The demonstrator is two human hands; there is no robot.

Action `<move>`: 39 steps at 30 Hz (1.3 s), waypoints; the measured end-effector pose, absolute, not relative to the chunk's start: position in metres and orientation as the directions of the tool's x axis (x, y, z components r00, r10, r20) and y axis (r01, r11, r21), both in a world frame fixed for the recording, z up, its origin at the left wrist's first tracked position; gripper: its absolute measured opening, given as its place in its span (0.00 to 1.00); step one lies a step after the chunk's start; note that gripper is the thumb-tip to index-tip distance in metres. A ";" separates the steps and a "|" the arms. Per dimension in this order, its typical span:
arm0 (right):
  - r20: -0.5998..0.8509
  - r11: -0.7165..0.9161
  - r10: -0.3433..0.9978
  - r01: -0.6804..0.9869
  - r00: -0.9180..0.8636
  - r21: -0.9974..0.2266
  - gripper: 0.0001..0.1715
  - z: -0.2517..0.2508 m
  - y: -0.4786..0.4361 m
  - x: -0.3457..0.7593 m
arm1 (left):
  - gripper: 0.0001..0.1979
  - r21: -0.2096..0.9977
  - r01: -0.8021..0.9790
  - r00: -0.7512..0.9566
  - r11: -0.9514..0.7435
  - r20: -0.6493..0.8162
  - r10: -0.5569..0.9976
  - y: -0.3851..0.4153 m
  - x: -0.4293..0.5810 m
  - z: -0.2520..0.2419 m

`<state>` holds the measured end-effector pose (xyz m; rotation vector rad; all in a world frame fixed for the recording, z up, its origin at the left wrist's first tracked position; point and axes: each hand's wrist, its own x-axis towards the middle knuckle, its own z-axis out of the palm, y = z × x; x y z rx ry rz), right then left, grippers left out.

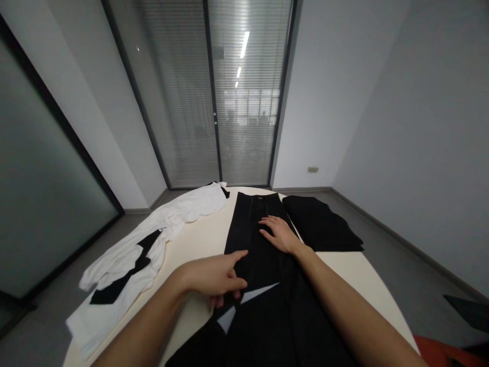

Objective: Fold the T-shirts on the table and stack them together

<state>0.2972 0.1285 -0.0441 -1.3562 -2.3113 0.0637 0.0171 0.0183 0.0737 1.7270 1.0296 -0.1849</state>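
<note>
A long black garment (pixel 244 227) lies lengthwise down the table, with a waistband-like far edge and a small tag there; whether it is trousers or a skirt I cannot tell. My right hand (pixel 280 233) rests palm down on its upper part, fingers stretched out. At its left edge is my left hand (pixel 219 275), index finger and thumb apart over the cloth. The other fingers of that hand bend down, partly hidden. Just below it, pale grey-blue patches (pixel 260 293) show among the black folds.
A folded black garment stack (pixel 321 224) lies on the right of the cream table (pixel 198 239). White clothes (pixel 191 206) with black parts stretch along its left edge. Beyond stand glass partitions with blinds (pixel 248 137). Something red (pixel 439 351) shows at the lower right.
</note>
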 end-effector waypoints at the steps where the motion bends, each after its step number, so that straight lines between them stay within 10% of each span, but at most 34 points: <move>1: 0.366 0.532 0.825 0.810 -0.430 -0.248 0.23 -0.042 0.128 0.297 | 0.45 0.750 0.661 0.656 0.025 -0.593 0.466 0.020 0.018 0.072; 6: 0.348 0.619 0.770 0.758 -0.535 -0.205 0.20 -0.027 0.121 0.294 | 0.38 0.796 0.598 0.731 0.093 -0.589 0.343 0.029 0.020 0.052; 13: 0.255 0.663 0.746 0.725 -0.616 -0.187 0.17 -0.007 0.108 0.284 | 0.26 0.616 0.615 0.778 -0.491 -0.376 0.503 0.033 0.020 0.039; 18: 0.164 0.657 0.754 0.722 -0.636 -0.218 0.11 0.011 0.100 0.274 | 0.07 0.612 0.550 0.805 -0.568 -0.208 0.556 0.043 0.015 0.023; 25: -0.061 0.640 0.628 0.560 -0.776 -0.526 0.15 0.048 0.051 0.235 | 0.08 0.674 0.555 0.705 -0.488 -0.071 0.706 0.064 0.004 0.000; 32: 0.165 0.795 0.545 0.444 -0.822 -0.413 0.22 0.039 -0.009 0.194 | 0.19 0.713 0.547 0.666 -0.438 -0.054 0.744 0.065 0.005 -0.001; 39: 0.053 0.709 0.622 0.533 -0.781 -0.463 0.40 0.017 -0.023 0.193 | 0.23 0.801 0.500 0.639 -0.329 -0.085 0.764 0.071 -0.001 -0.005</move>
